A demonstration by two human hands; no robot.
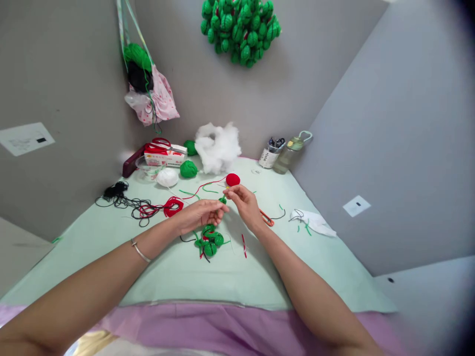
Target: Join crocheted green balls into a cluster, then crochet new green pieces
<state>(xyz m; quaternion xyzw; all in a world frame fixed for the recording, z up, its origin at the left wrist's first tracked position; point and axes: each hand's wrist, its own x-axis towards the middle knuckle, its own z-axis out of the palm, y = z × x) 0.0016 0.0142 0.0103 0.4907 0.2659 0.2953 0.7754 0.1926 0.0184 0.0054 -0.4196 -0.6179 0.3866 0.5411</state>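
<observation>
My left hand (pixel 200 213) and my right hand (pixel 245 203) meet over the pale green table cover (pixel 178 267), fingers pinched together on a small green crocheted piece (pixel 222 200) held between them. A red yarn strand runs from there toward a red yarn ball (pixel 232 179) just beyond my right hand. Below my hands lie several small green crocheted pieces (pixel 209 240) with red and black thread ends. A thin bracelet is on my left wrist.
White stuffing (pixel 217 146), green yarn balls (pixel 188 169), a white ball (pixel 167 177), a box with red scissors (pixel 163 153), tangled black and red thread (pixel 141 205), orange snips (pixel 266 218), a jar and bottle (pixel 285 153), a white cloth (pixel 313 221). Green crocheted bunch on wall (pixel 239 29).
</observation>
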